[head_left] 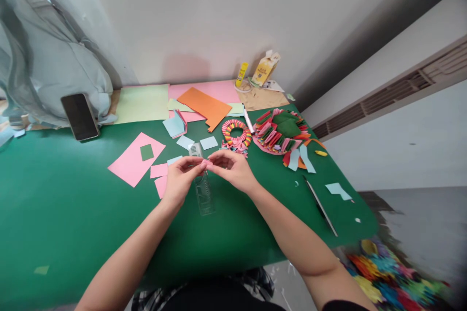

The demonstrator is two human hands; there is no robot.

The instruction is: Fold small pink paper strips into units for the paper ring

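Observation:
Between the fingertips of my left hand [182,178] and my right hand [233,169] is a small piece of pink paper [207,162]. Both hands pinch it, one from each side, above the green table [127,233]. Under them lies a clear plastic stencil ruler [204,197], partly covered by my fingers. Small pink paper pieces [159,171] rest beside my left hand, one of them partly behind it. Pale blue paper pieces [209,143] lie just beyond the hands. A ring of folded paper [228,129] in pink, yellow and red sits past my right hand.
A layered paper flower [268,138] with green leaves stands right of the ring. A blade-like tool [321,206] lies at right. At the back are orange paper [204,104], a glue stick [241,75] and a carton [265,69]. A phone [80,116] leans on a grey bag [54,58].

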